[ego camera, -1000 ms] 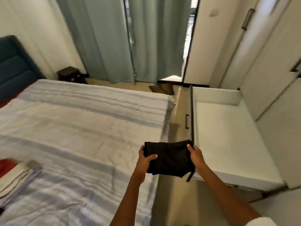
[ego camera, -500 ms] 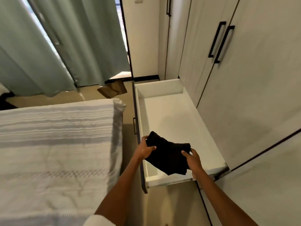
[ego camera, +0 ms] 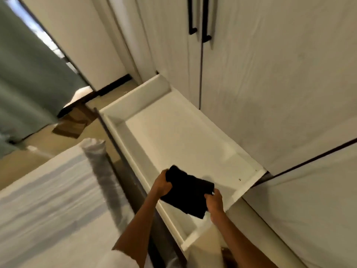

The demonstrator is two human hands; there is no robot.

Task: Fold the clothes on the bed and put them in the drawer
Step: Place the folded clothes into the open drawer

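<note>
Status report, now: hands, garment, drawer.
Left hand and right hand both grip the folded black garment. Held over the open white drawer, near end. Nothing blocking.

Head view — tilted, looking down close over the drawer (ego camera: 146,105).

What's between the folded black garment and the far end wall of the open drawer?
Nothing: in the head view the white floor of the drawer is bare from the black garment, held by both hands, to the far wall.

black garment (ego camera: 188,192) carried from bed to over drawer (ego camera: 173,136)
</note>
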